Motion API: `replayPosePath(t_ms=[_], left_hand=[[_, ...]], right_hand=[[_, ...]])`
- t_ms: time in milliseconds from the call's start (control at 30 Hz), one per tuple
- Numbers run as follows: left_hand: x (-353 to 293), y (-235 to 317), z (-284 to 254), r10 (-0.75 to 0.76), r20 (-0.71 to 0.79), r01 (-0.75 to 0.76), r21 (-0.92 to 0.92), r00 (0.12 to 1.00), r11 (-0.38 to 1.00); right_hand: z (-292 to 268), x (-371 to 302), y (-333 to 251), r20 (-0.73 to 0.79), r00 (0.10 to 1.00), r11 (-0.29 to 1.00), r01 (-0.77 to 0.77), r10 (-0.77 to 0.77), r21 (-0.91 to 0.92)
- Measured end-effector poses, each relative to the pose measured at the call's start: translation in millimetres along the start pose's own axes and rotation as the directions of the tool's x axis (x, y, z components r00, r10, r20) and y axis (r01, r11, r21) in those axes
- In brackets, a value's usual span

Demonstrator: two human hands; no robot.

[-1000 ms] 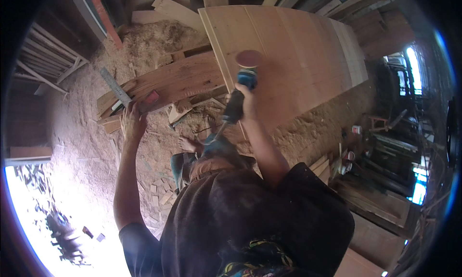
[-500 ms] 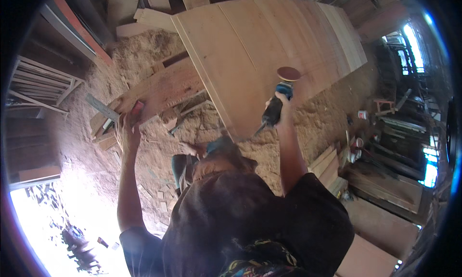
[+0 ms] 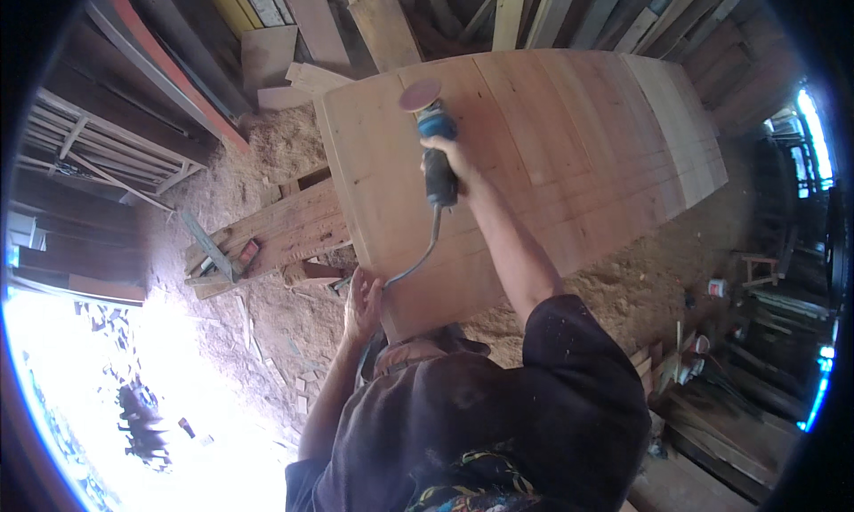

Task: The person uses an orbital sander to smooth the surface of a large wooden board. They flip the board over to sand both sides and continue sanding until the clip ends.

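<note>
An angle grinder [image 3: 439, 169] with a blue head, a dark body and a round reddish-brown sanding disc [image 3: 420, 95] is in my right hand [image 3: 456, 161], its fingers wrapped round the body. The disc is over the left part of a wide panel of joined boards [image 3: 543, 147]; contact with the wood cannot be made out. From the tool a grey cord [image 3: 425, 256] curves down toward my left hand [image 3: 360, 306]. That hand is at the panel's near left edge, fingers extended, the cord passing by its fingertips. Whether it touches the cord or the edge is unclear.
Left of the panel, a thick plank [image 3: 298, 225] bears a grey L-shaped piece [image 3: 208, 243] and a small red-and-black object [image 3: 248, 253]. Sawdust [image 3: 280, 143] covers the ground. Boards lean at the back [image 3: 384, 27]; a white tub [image 3: 717, 288] is at right.
My right hand has carried the grinder leftward and farther out over the panel. My left hand has left the L-shaped piece on the plank and come right to the panel's edge. The view has shifted.
</note>
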State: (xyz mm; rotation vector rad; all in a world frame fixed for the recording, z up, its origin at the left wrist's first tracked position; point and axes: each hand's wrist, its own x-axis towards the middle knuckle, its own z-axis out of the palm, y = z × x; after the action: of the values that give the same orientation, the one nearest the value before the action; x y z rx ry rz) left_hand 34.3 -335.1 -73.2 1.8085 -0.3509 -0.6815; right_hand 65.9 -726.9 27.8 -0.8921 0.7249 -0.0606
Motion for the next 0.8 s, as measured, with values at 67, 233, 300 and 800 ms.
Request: replayPosePath(t_ms=[67,233,300,800], left_hand=[[-7,0,12,-0.053,0.015,0.054,-0.070,0.998,0.996],[-39,22,3,-0.183,0.147,0.201,-0.117,0.972,0.973],[-43,23,12,-0.178,0.132,0.194,-0.123,0.975,0.973],[-50,-6,17,-0.257,-0.029,0.259,0.114,0.966,0.959]], right_hand=[[-31,12,-23,-0.039,0.994,0.995,0.101,-0.102,-0.012],[-132,-9,-59,-0.228,0.944,0.955,0.270,-0.238,0.121],[-167,-26,-75,-0.324,0.909,0.928,0.330,-0.263,0.174],[-206,32,-154,-0.227,0.964,0.990,0.144,-0.140,0.000]])
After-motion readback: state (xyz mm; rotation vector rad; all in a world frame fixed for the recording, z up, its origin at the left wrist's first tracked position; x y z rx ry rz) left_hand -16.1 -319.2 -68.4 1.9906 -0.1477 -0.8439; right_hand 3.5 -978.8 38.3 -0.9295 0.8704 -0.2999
